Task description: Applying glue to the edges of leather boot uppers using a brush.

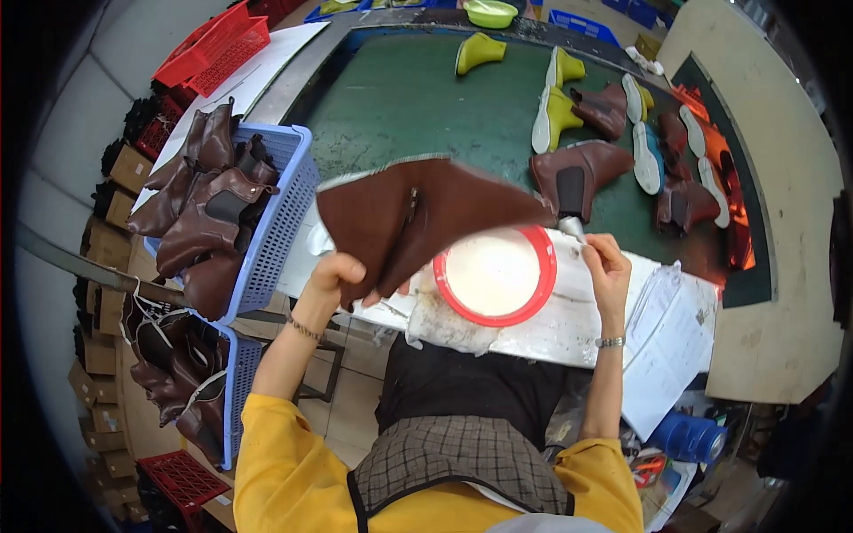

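Observation:
My left hand (336, 277) is closed on the edge of a brown leather boot upper (373, 209), thumb on top and fingertips underneath. The upper is held up on its side, its pale-edged rim turned away from me, its narrow end pointing right. In my right hand (608, 275), pinched between thumb and fingers, is a small brush (572, 228) with a silvery ferrule. Its tip meets or nearly meets the upper's narrow end; I cannot tell which. Below the upper stands a red-rimmed tub (548, 275) of white liquid, partly covered by the upper.
Blue baskets (289, 195) of brown boots stand at the left. On the green conveyor belt (400, 98) are a brown boot (582, 173), yellow-green boot forms (558, 111) and several pale soles. Papers (662, 355) lie at the right edge of the white board (569, 338).

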Tool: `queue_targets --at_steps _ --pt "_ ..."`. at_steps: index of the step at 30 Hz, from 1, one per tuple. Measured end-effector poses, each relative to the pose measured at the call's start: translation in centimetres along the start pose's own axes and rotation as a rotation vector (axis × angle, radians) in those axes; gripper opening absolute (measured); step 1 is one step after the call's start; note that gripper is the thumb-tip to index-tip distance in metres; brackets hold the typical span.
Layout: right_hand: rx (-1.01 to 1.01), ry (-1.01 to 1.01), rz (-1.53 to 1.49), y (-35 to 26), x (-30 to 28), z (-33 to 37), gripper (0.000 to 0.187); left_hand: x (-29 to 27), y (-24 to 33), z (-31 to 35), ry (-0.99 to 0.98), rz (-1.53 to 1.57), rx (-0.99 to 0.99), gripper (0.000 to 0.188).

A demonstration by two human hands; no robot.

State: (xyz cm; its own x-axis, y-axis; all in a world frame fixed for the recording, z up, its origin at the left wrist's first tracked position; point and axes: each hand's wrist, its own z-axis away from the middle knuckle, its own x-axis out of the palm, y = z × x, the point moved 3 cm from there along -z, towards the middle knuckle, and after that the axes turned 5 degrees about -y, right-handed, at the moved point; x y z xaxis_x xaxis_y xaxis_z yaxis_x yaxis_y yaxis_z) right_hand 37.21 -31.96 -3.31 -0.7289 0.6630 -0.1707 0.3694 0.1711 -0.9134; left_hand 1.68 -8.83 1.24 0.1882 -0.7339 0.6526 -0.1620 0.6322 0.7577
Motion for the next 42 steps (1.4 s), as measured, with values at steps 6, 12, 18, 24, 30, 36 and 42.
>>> queue_targets --at_steps 6,12,18,24,30,36,42 --pt "0.319 0.241 -0.120 6.6 -1.3 3.0 0.018 -2.5 4.2 -14.3 0.323 -0.737 -0.020 0.076" --pt "0.251 0.181 -0.029 7.8 0.4 3.1 0.018 -9.9 2.4 -29.0 0.554 -1.623 0.313 0.092" --pt "0.289 0.254 -0.023 7.6 0.2 2.6 0.019 -7.3 2.0 -29.7 0.495 -1.495 0.874 0.073" --pt "0.340 0.265 0.078 6.7 -0.2 2.7 0.022 6.6 8.0 -3.5 0.505 -1.720 1.202 0.027" --pt "0.278 0.223 0.075 8.0 -1.1 3.1 0.024 4.6 12.3 28.9 2.115 -1.785 0.841 0.051" --pt "0.333 0.226 0.137 6.8 -0.2 3.5 0.026 -6.7 9.1 51.0 2.078 -1.969 -0.231 0.059" --pt "0.284 0.186 0.033 7.7 0.2 3.4 0.021 -0.1 14.2 59.2 3.005 -1.714 0.272 0.053"
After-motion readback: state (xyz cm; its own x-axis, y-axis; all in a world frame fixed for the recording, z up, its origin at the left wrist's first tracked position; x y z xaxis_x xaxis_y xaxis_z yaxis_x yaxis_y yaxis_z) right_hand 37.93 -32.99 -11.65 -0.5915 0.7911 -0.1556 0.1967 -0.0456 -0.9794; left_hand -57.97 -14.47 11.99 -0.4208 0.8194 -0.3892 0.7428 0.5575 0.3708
